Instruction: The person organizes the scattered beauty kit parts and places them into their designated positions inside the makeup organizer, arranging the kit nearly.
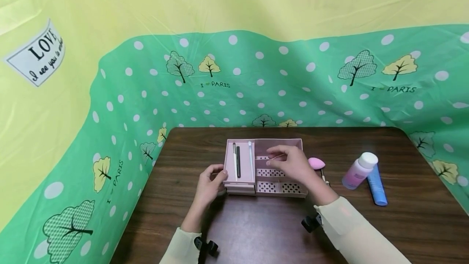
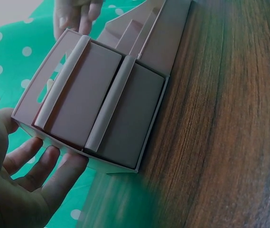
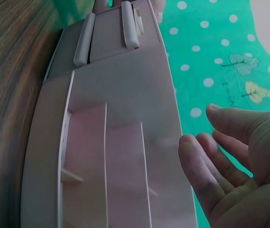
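A pink desk organizer (image 1: pixel 244 170) with two drawers (image 2: pixel 89 90) lies ahead of me on the table. My left hand (image 1: pixel 207 184) holds its left side, thumb at the top edge and fingers against the side wall. On its flat top lie a white-handled brush (image 1: pixel 235 160), a black pen-like stick (image 1: pixel 238 164) and a pale blue-tipped stick (image 1: pixel 250 154). My right hand (image 1: pixel 291 163) hovers over the divided compartments (image 1: pixel 267 186) at the right, fingers loosely bent. In the right wrist view nothing shows between those fingers, and the compartments (image 3: pixel 125 175) hold no items.
Right of the organizer lie a pink makeup sponge (image 1: pixel 316 163) and a thin dark-and-metal tool (image 1: pixel 324 176), partly hidden by my forearm. Further right stand a pink bottle with a white cap (image 1: pixel 357 172) and a blue tube (image 1: pixel 377 188). A patterned cloth (image 1: pixel 220 105) hangs behind the wooden table (image 1: pixel 183 150).
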{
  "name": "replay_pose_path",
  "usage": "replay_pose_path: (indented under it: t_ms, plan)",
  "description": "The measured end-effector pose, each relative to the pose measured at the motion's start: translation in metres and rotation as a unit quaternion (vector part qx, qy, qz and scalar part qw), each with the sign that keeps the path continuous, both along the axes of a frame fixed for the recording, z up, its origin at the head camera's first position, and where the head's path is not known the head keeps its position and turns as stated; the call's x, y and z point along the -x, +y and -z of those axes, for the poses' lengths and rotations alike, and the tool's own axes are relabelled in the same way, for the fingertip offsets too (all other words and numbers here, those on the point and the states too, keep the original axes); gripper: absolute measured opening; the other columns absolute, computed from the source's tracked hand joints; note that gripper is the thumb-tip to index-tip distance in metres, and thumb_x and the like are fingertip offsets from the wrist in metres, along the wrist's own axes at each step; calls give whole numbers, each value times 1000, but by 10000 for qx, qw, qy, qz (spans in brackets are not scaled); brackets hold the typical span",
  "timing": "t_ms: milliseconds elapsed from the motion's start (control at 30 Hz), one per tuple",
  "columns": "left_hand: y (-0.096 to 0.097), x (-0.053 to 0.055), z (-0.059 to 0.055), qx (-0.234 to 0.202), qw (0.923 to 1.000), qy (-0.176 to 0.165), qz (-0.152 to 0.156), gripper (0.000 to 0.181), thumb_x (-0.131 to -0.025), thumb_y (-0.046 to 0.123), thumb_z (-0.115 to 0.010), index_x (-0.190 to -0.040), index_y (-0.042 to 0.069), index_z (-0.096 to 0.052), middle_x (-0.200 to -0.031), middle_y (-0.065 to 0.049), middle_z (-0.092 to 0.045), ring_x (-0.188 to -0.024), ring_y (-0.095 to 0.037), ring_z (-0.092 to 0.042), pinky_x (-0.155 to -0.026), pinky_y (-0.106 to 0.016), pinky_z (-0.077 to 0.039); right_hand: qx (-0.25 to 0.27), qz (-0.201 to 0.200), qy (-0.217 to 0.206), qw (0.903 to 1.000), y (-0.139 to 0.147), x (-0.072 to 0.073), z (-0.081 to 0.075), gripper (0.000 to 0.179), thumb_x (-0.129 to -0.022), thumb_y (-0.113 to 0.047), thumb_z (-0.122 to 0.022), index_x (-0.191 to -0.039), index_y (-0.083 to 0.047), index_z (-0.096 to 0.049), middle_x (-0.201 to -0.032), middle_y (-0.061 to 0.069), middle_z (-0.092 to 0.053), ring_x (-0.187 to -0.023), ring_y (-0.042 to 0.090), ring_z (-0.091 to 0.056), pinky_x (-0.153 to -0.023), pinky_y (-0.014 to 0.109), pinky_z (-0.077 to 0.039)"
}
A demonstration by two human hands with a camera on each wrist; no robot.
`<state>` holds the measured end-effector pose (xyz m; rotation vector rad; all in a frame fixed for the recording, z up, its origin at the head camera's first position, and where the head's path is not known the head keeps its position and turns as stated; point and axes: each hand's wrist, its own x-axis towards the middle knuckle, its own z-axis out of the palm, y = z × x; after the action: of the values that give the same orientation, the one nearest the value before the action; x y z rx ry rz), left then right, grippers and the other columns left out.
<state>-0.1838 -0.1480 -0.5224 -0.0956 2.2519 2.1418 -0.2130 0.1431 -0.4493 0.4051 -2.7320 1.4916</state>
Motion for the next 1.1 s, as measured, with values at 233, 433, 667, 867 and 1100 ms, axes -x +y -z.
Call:
replay_pose_path:
  t_ms: [233,433,667,867,1100]
  plan:
    - [1,0,-1,63,10000,40,33,33,-98,18,-69,-127,1,-65,-108,-18,-68,-91,-18,-67,-73,-48,-64,-104,256,-110,9996,23,-8,4,32,-87,-14,-82,-118,-7,-76,-103,11,-77,-89,21,-74,-69,24,-59]
    - [1,-2,-2,117,9999,74,46,34,-100,18,-68,-128,-1,-64,-111,-18,-68,-92,-19,-67,-73,-49,-64,-158,433,-166,9988,44,-15,9,36,-88,-15,-82,-121,-3,-74,-100,10,-76,-88,23,-73,-68,24,-59]
    - [1,-2,-3,72,10000,41,-33,31,-99,16,-69,-126,2,-66,-111,-19,-68,-91,-19,-66,-73,-51,-64,-184,561,-226,9980,60,-23,17,37,-89,-15,-82,-121,0,-73,-101,12,-77,-89,22,-73,-67,23,-59]
    - [0,-2,-2,37,10000,47,-34,33,-99,16,-68,-128,1,-65,-111,-18,-68,-90,-17,-66,-73,-48,-64,-224,718,-261,9968,73,-30,27,34,-89,-13,-80,-120,0,-73,-101,15,-76,-86,21,-72,-63,27,-60]
    - [0,-1,-1,56,10000,18,-44,32,-99,17,-68,-128,2,-65,-109,-17,-68,-89,-17,-66,-73,-50,-64,-223,908,-453,9946,90,-39,36,35,-88,-13,-82,-118,2,-73,-101,16,-76,-84,13,-72,-64,23,-59]
